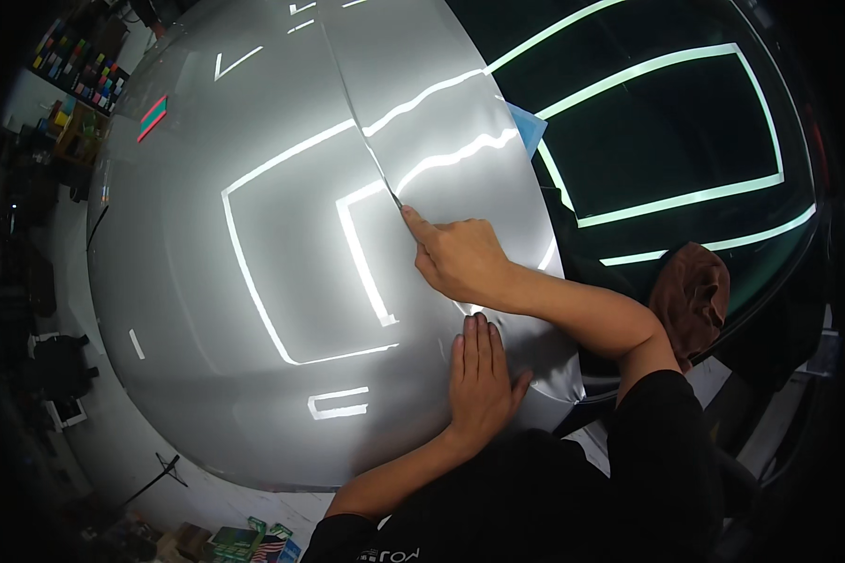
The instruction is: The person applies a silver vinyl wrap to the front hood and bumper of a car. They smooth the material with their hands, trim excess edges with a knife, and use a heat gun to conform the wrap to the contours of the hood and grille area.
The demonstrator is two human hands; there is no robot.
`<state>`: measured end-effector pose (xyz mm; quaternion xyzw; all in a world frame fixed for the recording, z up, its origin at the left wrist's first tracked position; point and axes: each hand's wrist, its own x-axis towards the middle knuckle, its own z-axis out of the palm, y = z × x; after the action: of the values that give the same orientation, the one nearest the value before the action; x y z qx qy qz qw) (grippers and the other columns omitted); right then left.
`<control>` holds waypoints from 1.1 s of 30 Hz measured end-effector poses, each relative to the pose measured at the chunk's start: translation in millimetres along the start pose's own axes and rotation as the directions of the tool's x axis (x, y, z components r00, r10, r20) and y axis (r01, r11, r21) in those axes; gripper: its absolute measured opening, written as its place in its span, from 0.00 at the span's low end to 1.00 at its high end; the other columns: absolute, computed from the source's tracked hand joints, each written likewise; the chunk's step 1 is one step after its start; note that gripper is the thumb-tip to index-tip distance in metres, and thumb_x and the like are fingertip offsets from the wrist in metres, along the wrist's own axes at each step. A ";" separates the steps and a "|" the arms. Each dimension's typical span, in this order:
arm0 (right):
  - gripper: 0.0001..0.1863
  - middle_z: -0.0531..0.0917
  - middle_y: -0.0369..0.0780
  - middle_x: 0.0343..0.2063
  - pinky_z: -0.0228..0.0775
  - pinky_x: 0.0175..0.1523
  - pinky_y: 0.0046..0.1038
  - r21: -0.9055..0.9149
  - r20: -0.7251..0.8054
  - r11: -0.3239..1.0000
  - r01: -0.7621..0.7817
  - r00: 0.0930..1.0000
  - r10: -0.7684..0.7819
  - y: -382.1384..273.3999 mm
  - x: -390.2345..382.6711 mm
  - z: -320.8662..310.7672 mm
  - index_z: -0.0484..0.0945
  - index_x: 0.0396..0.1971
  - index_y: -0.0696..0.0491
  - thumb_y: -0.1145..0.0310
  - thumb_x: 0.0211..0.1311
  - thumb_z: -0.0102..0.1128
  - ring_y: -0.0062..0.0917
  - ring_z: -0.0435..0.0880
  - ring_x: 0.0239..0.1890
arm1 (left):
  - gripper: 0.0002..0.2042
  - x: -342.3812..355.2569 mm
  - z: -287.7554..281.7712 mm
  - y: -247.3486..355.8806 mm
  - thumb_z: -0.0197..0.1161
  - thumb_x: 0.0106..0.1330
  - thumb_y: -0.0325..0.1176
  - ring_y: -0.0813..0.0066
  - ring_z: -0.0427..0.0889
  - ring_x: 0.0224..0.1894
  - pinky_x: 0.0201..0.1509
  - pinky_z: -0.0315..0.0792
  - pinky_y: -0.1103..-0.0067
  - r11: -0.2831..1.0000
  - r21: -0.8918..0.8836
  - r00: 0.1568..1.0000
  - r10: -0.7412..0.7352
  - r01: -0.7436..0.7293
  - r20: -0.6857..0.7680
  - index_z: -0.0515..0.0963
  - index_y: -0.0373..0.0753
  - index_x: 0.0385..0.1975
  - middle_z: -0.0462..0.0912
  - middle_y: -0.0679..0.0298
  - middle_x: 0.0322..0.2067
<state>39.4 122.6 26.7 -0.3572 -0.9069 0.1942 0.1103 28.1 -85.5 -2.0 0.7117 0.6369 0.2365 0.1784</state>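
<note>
A glossy silver-grey sheet (291, 272) covers a broad, curved car panel. A thin dark line (352, 98) runs down it from the far edge, and its near end meets the index fingertip of my right hand (462, 263). That finger points along the line while the others curl under; whatever they may hold is hidden. To the right of the line, the reflected light strips look wavy. My left hand (482, 380) lies flat on the sheet nearer my body, fingers together and stretched forward, thumb out to the side.
A dark windshield (676, 141) with light reflections lies to the right. A brown cloth (693, 300) rests near my right elbow, and a blue piece (528, 129) sits at the sheet's right edge. A red-and-green card (152, 119) lies far left. Boxes (244, 542) stand on the floor.
</note>
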 end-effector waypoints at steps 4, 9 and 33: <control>0.31 0.85 0.44 0.19 0.74 0.25 0.39 -0.018 -0.040 0.999 0.029 0.999 -0.030 1.2 -7.8 2.2 0.76 0.67 0.66 0.72 0.62 0.62 0.39 0.83 0.17 | 0.43 -2.7 -2.1 2.2 0.65 0.72 0.53 0.33 0.58 0.80 0.83 0.51 0.49 1.000 0.003 1.000 0.000 0.000 0.006 0.64 0.15 0.70 0.61 0.28 0.74; 0.33 0.84 0.44 0.19 0.73 0.25 0.43 0.014 -0.004 1.000 0.009 1.000 -0.009 -1.1 -17.1 0.5 0.75 0.67 0.65 0.72 0.61 0.59 0.41 0.84 0.19 | 0.43 -3.0 -3.8 4.1 0.65 0.72 0.53 0.34 0.58 0.80 0.83 0.52 0.50 1.000 -0.002 1.000 -0.007 0.007 0.012 0.64 0.15 0.70 0.62 0.28 0.74; 0.34 0.82 0.39 0.15 0.67 0.19 0.38 -0.008 -0.067 0.999 0.054 0.996 -0.054 2.4 -56.9 12.5 0.76 0.68 0.63 0.72 0.58 0.60 0.35 0.79 0.13 | 0.44 -20.2 -1.8 15.7 0.67 0.71 0.51 0.33 0.58 0.79 0.82 0.53 0.49 1.000 -0.009 0.998 0.007 -0.006 0.069 0.62 0.15 0.72 0.65 0.29 0.72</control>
<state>77.7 81.4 10.9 -0.3392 -0.9127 0.1762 0.1449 38.4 -107.5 6.1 0.7208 0.6270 0.2150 0.2027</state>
